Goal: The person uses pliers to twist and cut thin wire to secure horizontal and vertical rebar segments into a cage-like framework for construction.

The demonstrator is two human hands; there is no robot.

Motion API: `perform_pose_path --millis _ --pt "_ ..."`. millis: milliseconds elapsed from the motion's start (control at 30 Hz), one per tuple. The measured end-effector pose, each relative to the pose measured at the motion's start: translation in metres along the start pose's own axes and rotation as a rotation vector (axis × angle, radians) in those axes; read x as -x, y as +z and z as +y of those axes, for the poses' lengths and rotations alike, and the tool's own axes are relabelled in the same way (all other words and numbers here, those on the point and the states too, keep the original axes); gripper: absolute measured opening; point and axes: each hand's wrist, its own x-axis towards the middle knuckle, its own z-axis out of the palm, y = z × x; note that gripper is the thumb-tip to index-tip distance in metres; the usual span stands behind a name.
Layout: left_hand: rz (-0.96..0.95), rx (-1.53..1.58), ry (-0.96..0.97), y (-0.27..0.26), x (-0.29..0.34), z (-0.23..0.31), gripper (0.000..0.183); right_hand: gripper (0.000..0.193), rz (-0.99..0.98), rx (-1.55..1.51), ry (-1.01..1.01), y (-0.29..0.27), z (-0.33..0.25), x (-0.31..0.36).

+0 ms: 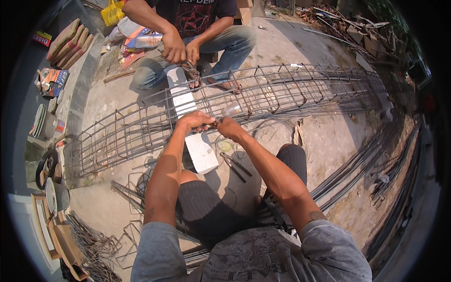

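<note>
A long steel rebar cage (277, 96) stretches across the ground in front of me, propped on white blocks (202, 155). Its near side is where my two hands meet, fingers almost touching. My left hand (195, 121) is closed in a pinch above the block. Beside it, my right hand (229, 128) is curled closed at the same bar. Between them shows a small dark brown bit, too small to name. A pair of long-handled pincers (237, 167) lies on the concrete just below my right hand.
Across the cage a co-worker (202, 28) squats, both hands around a tangle of wire or tool. Bundles of loose rebar (350, 162) lie at right. Bent stirrups (94, 244) are heaped at lower left. Stacked sacks (70, 44) and a bucket (55, 195) stand along the left.
</note>
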Motion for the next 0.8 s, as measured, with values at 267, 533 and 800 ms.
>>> perform_pose_path --millis 267,533,800 --pt "0.018 0.027 0.049 -0.003 0.009 -0.007 0.038 0.034 0.210 0.500 -0.164 -0.011 -0.036 0.027" --pt "0.041 -0.078 -0.057 0.002 0.004 0.004 0.068 0.046 0.080 0.286 -0.130 -0.024 -0.029 0.000" --pt "0.055 -0.076 -0.044 -0.001 -0.009 -0.010 0.064 0.041 -0.184 0.342 -0.199 -0.052 -0.039 -0.022"
